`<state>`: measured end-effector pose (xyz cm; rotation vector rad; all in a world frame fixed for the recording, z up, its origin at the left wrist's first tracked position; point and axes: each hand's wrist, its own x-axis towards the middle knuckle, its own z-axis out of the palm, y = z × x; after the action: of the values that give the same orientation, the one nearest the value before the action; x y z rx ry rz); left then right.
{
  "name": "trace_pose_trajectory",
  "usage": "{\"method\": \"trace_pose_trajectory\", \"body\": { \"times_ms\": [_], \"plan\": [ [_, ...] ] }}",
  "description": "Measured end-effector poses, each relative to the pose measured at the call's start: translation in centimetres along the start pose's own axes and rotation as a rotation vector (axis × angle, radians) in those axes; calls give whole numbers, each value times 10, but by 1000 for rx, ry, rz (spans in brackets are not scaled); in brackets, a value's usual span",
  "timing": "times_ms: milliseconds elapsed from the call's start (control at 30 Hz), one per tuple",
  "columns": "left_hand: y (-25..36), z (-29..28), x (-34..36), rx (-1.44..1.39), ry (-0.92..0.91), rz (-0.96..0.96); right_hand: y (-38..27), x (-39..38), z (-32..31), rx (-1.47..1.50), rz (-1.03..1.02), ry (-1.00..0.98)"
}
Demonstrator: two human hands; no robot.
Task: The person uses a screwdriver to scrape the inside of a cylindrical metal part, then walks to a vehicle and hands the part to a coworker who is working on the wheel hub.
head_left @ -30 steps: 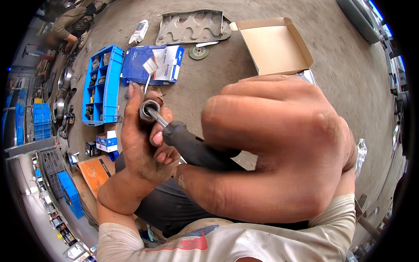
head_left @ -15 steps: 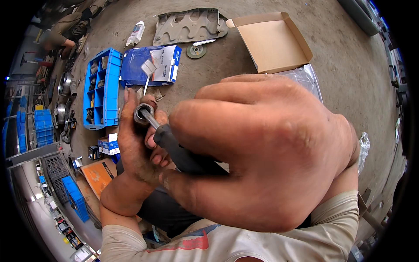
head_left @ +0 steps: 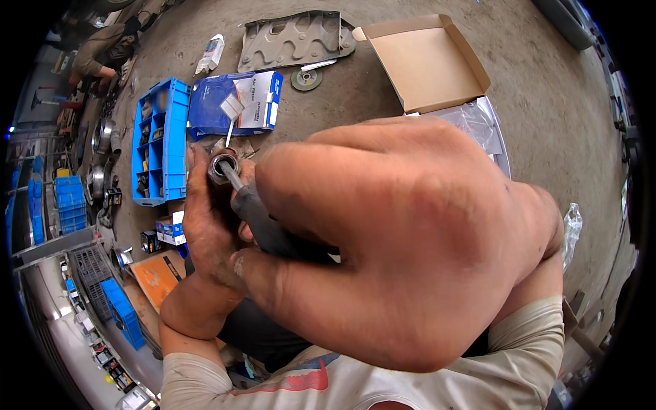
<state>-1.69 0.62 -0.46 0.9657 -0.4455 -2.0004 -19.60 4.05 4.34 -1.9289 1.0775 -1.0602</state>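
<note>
My left hand (head_left: 208,239) is closed round a small round metal fitting (head_left: 223,166), its open end facing up. My right hand (head_left: 383,253) fills the centre of the head view, fingers wrapped round a black-handled tool (head_left: 263,225) whose metal shaft reaches inside the fitting. The right fingers hide much of the handle. A thin white-headed implement (head_left: 231,109) stands just beyond the fitting; whether my left hand touches it I cannot tell.
Around me are a blue compartment bin (head_left: 164,184), blue-white box (head_left: 208,96), open cardboard box (head_left: 427,61), metal plate (head_left: 290,37), grinding disc (head_left: 307,79), clear plastic (head_left: 482,123) and orange box (head_left: 152,277). Another person (head_left: 96,55) crouches at upper left.
My right hand has moved leftward toward my left hand, carrying the tool with it. The fitting has shifted slightly left and up within the picture. Both hands keep their grip.
</note>
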Motion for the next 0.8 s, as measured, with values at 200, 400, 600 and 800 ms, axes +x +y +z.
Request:
{"method": "trace_pose_trajectory", "body": {
  "times_ms": [200, 400, 600, 800],
  "plan": [
    [-3, 13, -3, 30, 100, 134, -5, 0, -3, 9, 105, -70],
    [-5, 20, -5, 51, 144, 208, -9, -3, -3, -139, 3, 38],
    [-1, 1, -3, -55, 168, 45, 6, -5, 11, -69, -256, 249],
    [5, 10, -6, -41, 33, -185, 22, 1, -6, -358, -479, 129]
  ]
}}
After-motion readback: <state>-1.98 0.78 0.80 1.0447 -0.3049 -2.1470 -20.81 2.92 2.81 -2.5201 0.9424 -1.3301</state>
